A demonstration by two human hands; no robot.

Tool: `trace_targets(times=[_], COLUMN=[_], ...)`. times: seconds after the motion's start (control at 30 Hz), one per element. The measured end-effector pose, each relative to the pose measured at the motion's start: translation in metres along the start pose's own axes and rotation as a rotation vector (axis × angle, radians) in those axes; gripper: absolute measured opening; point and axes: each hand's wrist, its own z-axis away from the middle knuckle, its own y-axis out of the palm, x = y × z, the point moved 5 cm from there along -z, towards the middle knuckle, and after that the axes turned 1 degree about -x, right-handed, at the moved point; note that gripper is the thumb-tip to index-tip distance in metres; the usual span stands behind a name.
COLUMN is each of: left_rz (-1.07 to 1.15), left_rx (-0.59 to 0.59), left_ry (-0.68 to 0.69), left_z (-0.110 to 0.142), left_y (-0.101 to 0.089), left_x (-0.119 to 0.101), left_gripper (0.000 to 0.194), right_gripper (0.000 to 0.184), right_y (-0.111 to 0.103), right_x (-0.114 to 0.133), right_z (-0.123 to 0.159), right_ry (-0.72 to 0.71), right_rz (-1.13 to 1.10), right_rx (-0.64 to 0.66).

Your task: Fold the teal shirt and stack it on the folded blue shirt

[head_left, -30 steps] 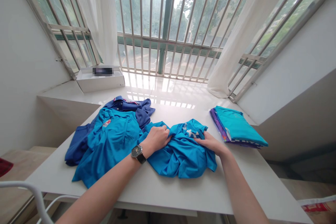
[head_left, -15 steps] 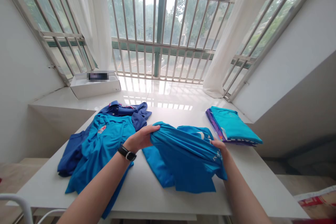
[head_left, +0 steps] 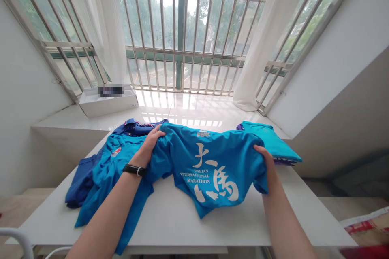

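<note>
A blue T-shirt (head_left: 188,158) with white lettering hangs spread between my hands, its printed side toward me. My left hand (head_left: 150,141) is closed on the cloth near one shoulder, and a black-banded watch circles that wrist. On the other shoulder, my right hand (head_left: 266,156) grips the fabric with the thumb on top. The lower part of the shirt droops over the white table (head_left: 173,226). Just left of my left hand lies another blue shirt (head_left: 103,174), loosely spread with a small red-and-white mark on it.
Beneath that loose shirt is a dark blue collared shirt (head_left: 83,176). Folded turquoise clothing (head_left: 275,139) tops a stack at the right. A white box (head_left: 106,105) rests on the sill by the barred window, with white curtains (head_left: 258,48) at its sides.
The bunched T-shirt has been spread out between my hands, revealing its large white print. My left hand has moved left and up, widening the gap.
</note>
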Motion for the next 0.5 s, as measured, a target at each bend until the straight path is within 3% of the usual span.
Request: trace_targets(times=[0.13, 0.23, 0.33, 0.4, 0.5], left_rz=[-0.391, -0.532, -0.442, -0.347, -0.268], left_rx=[0.145, 0.408, 0.602, 0.614, 0.462], left_ry=[0.079, 0.053, -0.001, -0.022, -0.005], left_z=[0.000, 0.016, 0.034, 0.039, 0.033], left_y=[0.009, 0.020, 0.025, 0.023, 0.015], left_x=[0.000, -0.004, -0.019, -0.030, -0.035], left_gripper=[0.038, 0.038, 0.034, 0.026, 0.028], right_gripper=[0.024, 0.025, 0.035, 0.041, 0.046], right_y=[0.026, 0.034, 0.025, 0.017, 0.013], right_x=[0.005, 0.010, 0.008, 0.005, 0.003], right_z=[-0.006, -0.002, 0.009, 0.014, 0.008], right_ry=[0.142, 0.174, 0.302, 0.365, 0.299], right_rz=[0.178, 0.123, -0.034, -0.130, -0.102], right_rx=[0.100, 0.122, 0.191, 0.263, 0.290])
